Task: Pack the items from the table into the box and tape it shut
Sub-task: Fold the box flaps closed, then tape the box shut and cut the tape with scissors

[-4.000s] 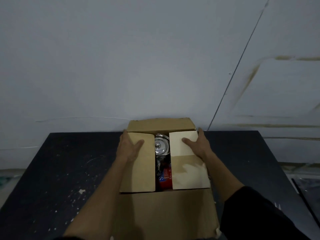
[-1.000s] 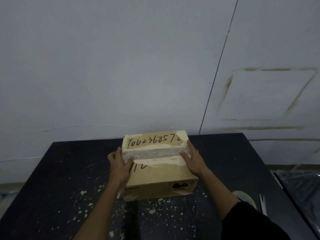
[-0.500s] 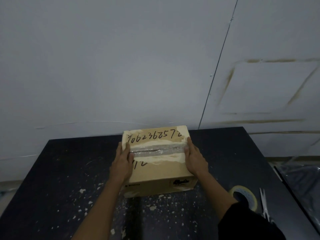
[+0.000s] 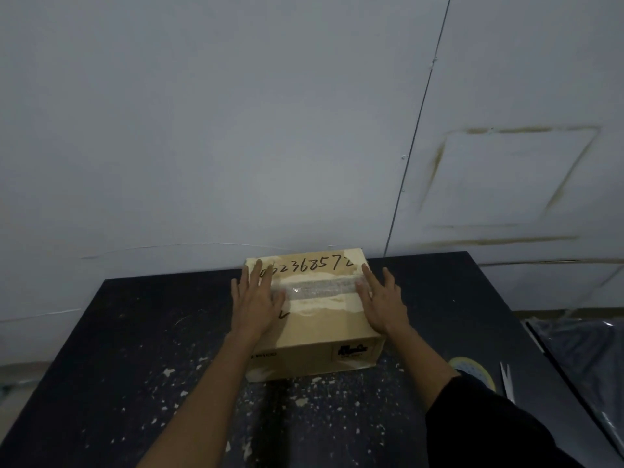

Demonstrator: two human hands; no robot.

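Observation:
A closed cardboard box (image 4: pixel 324 329) stands on the dark table, handwritten digits along its far top edge. A strip of clear tape (image 4: pixel 320 286) runs left to right across the lid. My left hand (image 4: pixel 258 298) lies flat on the left part of the lid with fingers straight, covering the tape's left end. My right hand (image 4: pixel 381 300) lies flat on the right edge of the lid, fingers straight over the tape's right end. The packed items are hidden inside.
A roll of tape (image 4: pixel 472 369) lies on the table at the right, partly behind my dark sleeve, with scissors (image 4: pixel 506 380) beside it. The black table (image 4: pixel 141 349) is speckled with pale flecks. A grey wall rises just behind the box.
Four seconds ago the flaps were open with a kettle showing; now the box is closed and taped. Over the last second both hands moved from the box's sides onto the lid, fingers flattened.

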